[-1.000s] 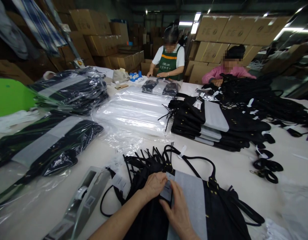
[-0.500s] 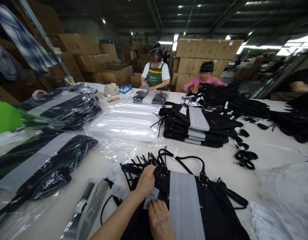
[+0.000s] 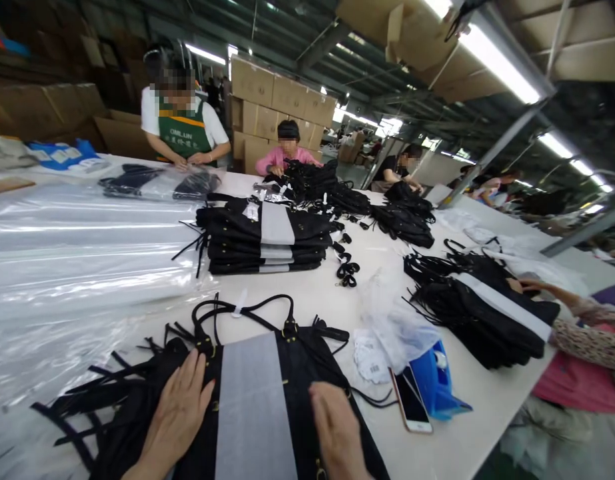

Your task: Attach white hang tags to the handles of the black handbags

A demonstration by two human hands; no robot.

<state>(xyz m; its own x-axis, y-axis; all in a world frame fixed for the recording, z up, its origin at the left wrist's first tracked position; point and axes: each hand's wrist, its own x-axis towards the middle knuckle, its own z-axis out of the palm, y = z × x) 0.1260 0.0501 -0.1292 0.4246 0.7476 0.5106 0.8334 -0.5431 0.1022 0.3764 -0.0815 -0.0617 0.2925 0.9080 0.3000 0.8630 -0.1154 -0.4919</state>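
A black handbag lies on the table right in front of me, a pale grey paper band running down its middle. Its handles stretch away from me, bound with a white tie, and black fringe spreads out at its left. My left hand rests flat on the bag's left part, fingers stretched out. On the right part, my right hand stands edge-on with its fingers straight and holds nothing; whether it presses on the bag is unclear.
Clear plastic bags lie at the left. Beyond the handbag is a stack of banded black bags. A phone and a blue holder lie at the right, near another bag pile touched by a co-worker's arm. Other people work across the table.
The view has swung to the right. My left hand has left the tag area and now lies flat on the bag. My right hand has moved across the grey band to the bag's right part.
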